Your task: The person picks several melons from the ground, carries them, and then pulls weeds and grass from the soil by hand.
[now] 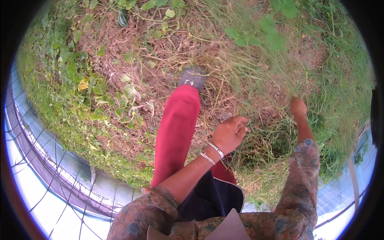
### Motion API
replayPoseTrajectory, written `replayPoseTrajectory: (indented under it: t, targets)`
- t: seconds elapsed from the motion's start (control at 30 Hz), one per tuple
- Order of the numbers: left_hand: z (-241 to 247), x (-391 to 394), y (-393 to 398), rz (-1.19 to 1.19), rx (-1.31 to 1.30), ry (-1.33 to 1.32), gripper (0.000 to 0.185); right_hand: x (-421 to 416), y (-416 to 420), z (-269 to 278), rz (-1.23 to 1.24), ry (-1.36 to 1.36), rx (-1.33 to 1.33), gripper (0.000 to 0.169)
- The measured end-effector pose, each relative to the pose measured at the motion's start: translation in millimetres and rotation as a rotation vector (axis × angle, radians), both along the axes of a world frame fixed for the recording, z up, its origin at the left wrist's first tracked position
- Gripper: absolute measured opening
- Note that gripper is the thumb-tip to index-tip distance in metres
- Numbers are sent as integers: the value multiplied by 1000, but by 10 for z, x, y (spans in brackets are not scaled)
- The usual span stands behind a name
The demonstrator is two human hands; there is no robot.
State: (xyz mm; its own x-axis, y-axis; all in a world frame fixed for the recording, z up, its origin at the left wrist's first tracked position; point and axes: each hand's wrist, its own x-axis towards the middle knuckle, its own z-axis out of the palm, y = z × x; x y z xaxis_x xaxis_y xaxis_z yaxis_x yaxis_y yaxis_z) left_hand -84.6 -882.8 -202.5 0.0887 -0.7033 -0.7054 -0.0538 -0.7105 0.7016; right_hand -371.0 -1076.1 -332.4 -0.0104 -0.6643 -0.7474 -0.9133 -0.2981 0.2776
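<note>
My right hand (298, 107) is closed in a fist at the right, around the lower ends of a bunch of grassy weeds (271, 64). The bunch fans out ahead of the fist, blurred, with broad green leaves (271, 33) near its top. My left hand (229, 133), with bracelets (215, 151) at the wrist, hangs in front of my knees. Its fingers are loosely bent and apart from the thumb, with nothing visible between them. Below it lies a dense patch of cut or flattened grass (264, 147).
My foot in a dark perforated clog (193, 77) stands on dry stalks and soil. Leafy vines (99, 90) spread on the left, and a striped green fruit (122, 18) lies at the top left. Tall grass (345, 114) grows on the right. Sheeting with netting (75, 171) curves behind me.
</note>
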Motion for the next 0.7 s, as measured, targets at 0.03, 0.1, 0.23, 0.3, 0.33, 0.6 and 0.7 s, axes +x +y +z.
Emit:
replayPoseTrajectory:
  t: [0.03, 0.1, 0.23, 0.3, 0.33, 0.6, 0.7]
  targets:
    - [7, -6, -9, -26, 20, 20, 21, -281, -31, 149, -48, 50, -16, 24]
    - [14, -20, -28, -24, 48, 54, 22, -401, -54, 299, -1, -212, -55, 24]
    - [-10, -32, -57, -96, 103, 31, 22, 820, 154, -7, 345, -829, -160, 59]
    - [-46, -30, -52, -112, 92, 8, 22, 1622, 255, -336, 453, -932, -163, 89]
    - [-59, -32, -33, -123, 111, 4, 22, 1935, 278, -499, 449, -852, -81, 105]
    - [-171, -226, 241, -157, 44, -96, 22, 2217, 326, -975, 59, -324, 309, 65]
    - [-175, -307, 256, -230, 31, -89, 21, 2025, 689, -858, -119, -560, 401, 33]
